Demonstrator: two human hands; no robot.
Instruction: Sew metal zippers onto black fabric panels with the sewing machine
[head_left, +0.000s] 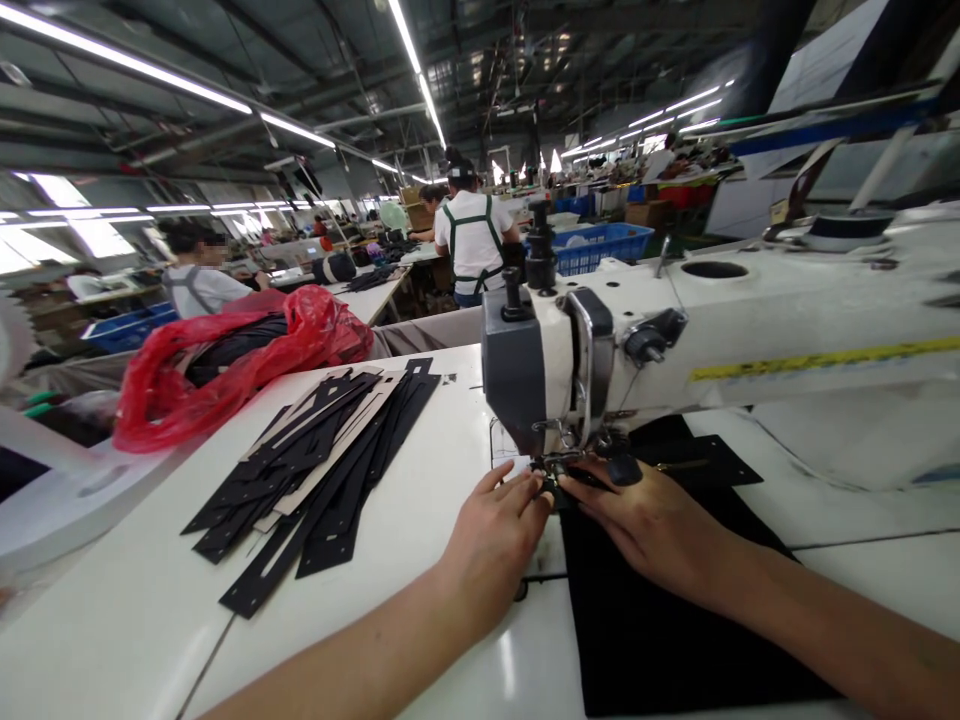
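A white sewing machine (555, 370) stands over the table, its needle area just above both hands. My left hand (499, 530) is at the left of the presser foot, fingers close together on the edge of dark material; what they pinch is too small to make out. My right hand (645, 520) lies at the right of the foot, fingers pressed on the black fabric (675, 640), which spreads toward the table's front edge. A black strip (712, 460) with small holes and a zipper-like metallic line lies behind my right hand.
Black and beige slotted strips (322, 460) are heaped on the white table (150, 600) at the left. Beyond them sits a red plastic bag (247, 360) with dark material inside. A person (472, 240) in a white shirt stands farther back, near a blue basket (604, 248).
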